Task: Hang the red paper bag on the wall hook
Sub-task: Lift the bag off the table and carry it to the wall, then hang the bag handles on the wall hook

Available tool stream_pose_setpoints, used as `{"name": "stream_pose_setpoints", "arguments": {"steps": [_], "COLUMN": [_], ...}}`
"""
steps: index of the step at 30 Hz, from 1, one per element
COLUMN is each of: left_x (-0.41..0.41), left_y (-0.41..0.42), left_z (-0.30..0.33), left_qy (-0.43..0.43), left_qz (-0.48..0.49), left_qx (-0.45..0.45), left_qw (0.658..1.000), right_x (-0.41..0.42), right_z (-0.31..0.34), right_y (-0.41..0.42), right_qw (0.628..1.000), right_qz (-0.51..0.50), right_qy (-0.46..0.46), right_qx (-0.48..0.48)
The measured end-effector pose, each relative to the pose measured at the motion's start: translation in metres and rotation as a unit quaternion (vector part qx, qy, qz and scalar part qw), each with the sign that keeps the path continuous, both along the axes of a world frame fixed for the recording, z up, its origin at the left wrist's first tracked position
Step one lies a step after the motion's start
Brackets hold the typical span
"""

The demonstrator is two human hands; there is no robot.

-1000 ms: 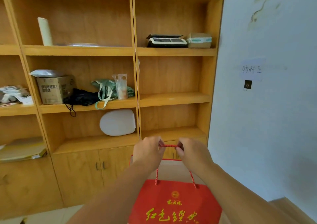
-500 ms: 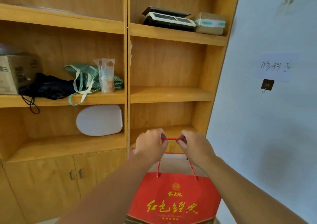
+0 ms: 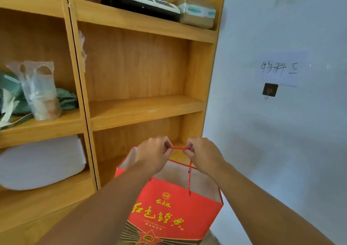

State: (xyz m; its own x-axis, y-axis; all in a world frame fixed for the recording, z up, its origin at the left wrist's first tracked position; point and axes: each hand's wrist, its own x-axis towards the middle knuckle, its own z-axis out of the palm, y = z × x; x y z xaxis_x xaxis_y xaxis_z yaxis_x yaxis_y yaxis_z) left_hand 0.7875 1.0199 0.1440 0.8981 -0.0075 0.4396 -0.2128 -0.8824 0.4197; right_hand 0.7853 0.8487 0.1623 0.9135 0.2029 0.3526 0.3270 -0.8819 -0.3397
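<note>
The red paper bag (image 3: 174, 211) with yellow characters hangs open-topped at the bottom centre. Its red twisted cord handle (image 3: 177, 148) is stretched level between my two fists. My left hand (image 3: 153, 153) grips the cord's left end and my right hand (image 3: 203, 154) grips its right end. The wall hook (image 3: 269, 90), a small dark square plate with a metal hook, is fixed to the pale wall up and to the right of my hands, just under a handwritten paper label (image 3: 280, 68). Nothing hangs on the hook.
A wooden shelf unit (image 3: 144, 111) fills the left and centre, its right side meeting the pale wall (image 3: 293, 141). On it are a flat device (image 3: 139, 0), a small box (image 3: 197, 12), a plastic bag (image 3: 40, 92), green cloth and a white oval lid (image 3: 41, 162).
The view has closed in on the shelf and wall and swung right, so the hook looks bigger and nearer. Both hands keep the same grip on the cord, carried slightly higher.
</note>
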Motion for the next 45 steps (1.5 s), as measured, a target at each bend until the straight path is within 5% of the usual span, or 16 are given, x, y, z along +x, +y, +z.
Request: {"name": "stream_pose_setpoints", "arguments": {"steps": [12, 21, 29, 45], "left_x": [0.18, 0.304, 0.372, 0.463], "left_y": [-0.064, -0.133, -0.21, -0.342], "left_z": [0.009, 0.002, 0.032, 0.044], "left_qy": [-0.005, -0.074, -0.104, -0.115], "left_qz": [-0.151, -0.372, -0.447, -0.497], "left_qx": [0.022, 0.051, 0.009, 0.004], "left_qw": [0.988, 0.924, 0.889, 0.86], "right_x": [0.133, 0.193, 0.232, 0.305], "right_z": [0.007, 0.004, 0.038, 0.056], "right_y": [-0.07, -0.128, -0.169, -0.305], "right_qw": [0.994, 0.961, 0.918, 0.918], "right_qz": [-0.101, -0.273, -0.396, -0.378], "right_qy": [0.046, 0.034, -0.02, -0.075], "right_qx": [0.016, -0.013, -0.003, 0.097]}}
